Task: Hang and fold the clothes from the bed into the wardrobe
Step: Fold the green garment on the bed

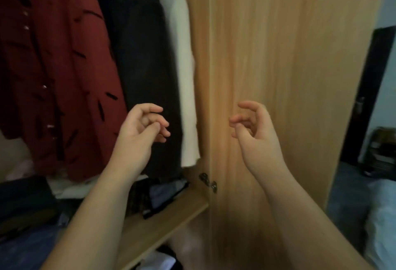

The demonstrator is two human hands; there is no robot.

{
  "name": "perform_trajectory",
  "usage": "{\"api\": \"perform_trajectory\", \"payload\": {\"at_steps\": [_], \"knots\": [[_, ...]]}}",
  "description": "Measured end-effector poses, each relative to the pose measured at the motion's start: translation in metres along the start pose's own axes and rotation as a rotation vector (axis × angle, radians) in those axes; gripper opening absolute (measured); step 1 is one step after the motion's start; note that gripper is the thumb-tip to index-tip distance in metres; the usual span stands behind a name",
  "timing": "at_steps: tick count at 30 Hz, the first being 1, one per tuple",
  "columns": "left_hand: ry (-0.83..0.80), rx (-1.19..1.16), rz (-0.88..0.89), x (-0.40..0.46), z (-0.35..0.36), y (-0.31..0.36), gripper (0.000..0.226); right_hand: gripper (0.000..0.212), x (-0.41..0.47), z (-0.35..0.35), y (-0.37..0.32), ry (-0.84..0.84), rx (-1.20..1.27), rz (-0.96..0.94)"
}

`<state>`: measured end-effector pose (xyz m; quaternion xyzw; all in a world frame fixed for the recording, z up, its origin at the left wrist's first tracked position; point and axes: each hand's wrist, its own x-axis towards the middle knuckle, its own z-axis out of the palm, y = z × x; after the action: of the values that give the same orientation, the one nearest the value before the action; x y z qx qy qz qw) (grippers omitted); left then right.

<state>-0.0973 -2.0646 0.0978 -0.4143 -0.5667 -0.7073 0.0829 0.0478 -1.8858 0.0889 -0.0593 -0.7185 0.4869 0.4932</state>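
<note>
Open wardrobe (267, 55), pale wood grain, dim light. Far left, a red shirt (55, 66) hangs inside, scattered with short dark marks and a row of small pale buttons down the front. Just right of it hangs a dark garment (145, 66), long, reaching near the shelf. Next, touching it, a white garment (182, 55) hangs against the wardrobe's inner wall.

Below the hanging clothes, a wooden shelf (171, 216) carries folded clothes (32, 205), mostly dark and blue, with some pale fabric behind. A smaller dark pile (158, 194) lies near the shelf's right end. A metal hinge (209, 180) sits where the door meets the frame.

Left hand (141, 128) raised before the dark garment, fingers loosely curled, holding nothing; contact with the cloth cannot be told. Right hand (255, 128) raised before the wardrobe door, fingers likewise loosely curled and empty, well apart from the left.

Far right, a light wall, a dark doorway (370, 89), and stacked items (383, 151) on the floor, blurred.
</note>
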Motion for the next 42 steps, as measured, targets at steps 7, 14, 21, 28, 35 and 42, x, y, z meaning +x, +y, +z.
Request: {"api": "perform_trajectory", "payload": {"at_steps": [7, 14, 21, 28, 35, 42], "knots": [[-0.115, -0.259, -0.113, -0.114, 0.167, 0.027, 0.024, 0.042, -0.118, -0.205, -0.012, 0.146, -0.204, 0.117], [-0.429, -0.484, -0.228, -0.245, 0.359, 0.061, 0.029, 0.049, -0.272, -0.418, -0.054, 0.456, -0.487, 0.269], [-0.720, -0.537, -0.303, -0.350, 0.514, 0.105, 0.035, 0.054, -0.373, -0.548, -0.085, 0.767, -0.620, 0.408], [-0.879, -0.547, -0.373, -0.400, 0.617, 0.103, 0.036, 0.048, -0.416, -0.628, -0.069, 0.920, -0.652, 0.515], [-0.979, -0.479, -0.491, -0.419, 0.732, 0.036, 0.035, 0.045, -0.397, -0.715, 0.000, 0.932, -0.680, 0.641], [-1.059, -0.347, -0.728, -0.445, 0.839, -0.039, 0.032, 0.043, -0.397, -0.792, 0.095, 0.982, -0.669, 0.845]]}}
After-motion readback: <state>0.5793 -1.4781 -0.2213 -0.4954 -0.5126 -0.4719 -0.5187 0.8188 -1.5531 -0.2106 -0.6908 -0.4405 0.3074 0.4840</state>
